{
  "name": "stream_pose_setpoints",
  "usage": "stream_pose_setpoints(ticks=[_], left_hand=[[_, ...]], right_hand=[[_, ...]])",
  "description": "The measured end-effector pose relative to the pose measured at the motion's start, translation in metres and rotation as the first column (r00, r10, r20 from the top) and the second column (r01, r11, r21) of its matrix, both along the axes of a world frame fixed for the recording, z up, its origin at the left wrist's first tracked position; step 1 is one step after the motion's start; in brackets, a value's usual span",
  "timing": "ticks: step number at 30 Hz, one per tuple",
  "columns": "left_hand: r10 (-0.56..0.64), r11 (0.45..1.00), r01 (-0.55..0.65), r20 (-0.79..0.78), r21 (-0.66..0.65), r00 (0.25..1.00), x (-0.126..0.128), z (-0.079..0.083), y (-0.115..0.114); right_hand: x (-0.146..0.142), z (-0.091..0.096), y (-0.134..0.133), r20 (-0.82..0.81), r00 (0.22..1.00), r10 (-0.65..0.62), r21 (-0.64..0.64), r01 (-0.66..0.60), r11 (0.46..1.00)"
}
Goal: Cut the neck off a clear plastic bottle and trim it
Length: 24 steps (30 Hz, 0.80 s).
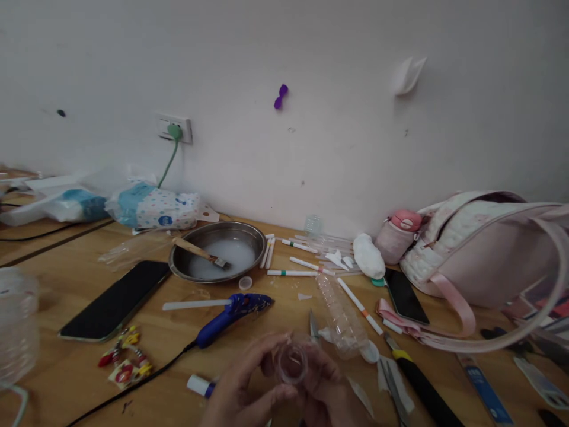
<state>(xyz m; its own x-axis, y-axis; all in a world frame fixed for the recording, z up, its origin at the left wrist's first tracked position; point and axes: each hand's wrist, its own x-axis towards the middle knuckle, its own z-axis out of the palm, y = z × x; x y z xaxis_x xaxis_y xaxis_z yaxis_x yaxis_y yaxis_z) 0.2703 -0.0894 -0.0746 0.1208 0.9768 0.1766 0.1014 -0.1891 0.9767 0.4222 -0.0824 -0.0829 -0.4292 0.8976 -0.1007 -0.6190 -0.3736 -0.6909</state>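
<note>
Low in the middle of the head view, both my hands are closed round a clear plastic piece (292,363) with a round open mouth, like a bottle neck. Its lower part is hidden by the fingers. My left hand (249,382) grips it from the left, thumb and fingers against the rim. From the other side my right hand (326,385) holds it with bent fingers. Just beyond the hands lie a blue glue gun (235,314) with a white stick in its back, a clear plastic bottle (340,314) on its side and a pointed metal blade (313,326).
A metal bowl (217,252) of cloudy liquid holds a wooden-handled brush (200,252). Phones (118,299), white markers (291,273) and a beaded trinket (127,359) lie around. Scissors (393,391) and a black-yellow cutter (420,379) are at right, before a pink bag (480,255).
</note>
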Motion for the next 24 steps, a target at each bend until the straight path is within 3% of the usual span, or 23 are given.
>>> stream_pose_setpoints(ticks=[6,12,15,20,24], left_hand=[[-0.016,0.991,0.026,-0.074,0.133,0.997,0.002,0.015,-0.005],[0.102,0.983,-0.085,-0.097,0.164,0.990,-0.002,0.006,-0.002],[0.098,0.988,-0.082,-0.120,0.132,0.988,-0.003,0.003,-0.001],[0.078,0.989,-0.058,-0.147,0.139,0.986,-0.003,0.010,0.002],[0.010,0.995,0.003,-0.138,0.096,0.990,-0.003,0.014,0.006]], right_hand=[[-0.006,0.004,0.000,-0.011,0.999,-0.034,-0.016,0.034,0.999],[-0.002,0.022,-0.003,-0.146,0.989,0.018,-0.094,-0.032,0.995],[-0.001,0.018,-0.003,-0.166,0.985,0.043,-0.072,-0.056,0.996],[0.004,0.001,-0.002,-0.165,0.983,-0.078,-0.144,0.054,0.988],[0.005,0.004,-0.001,-0.220,0.966,-0.135,-0.195,0.092,0.976]])
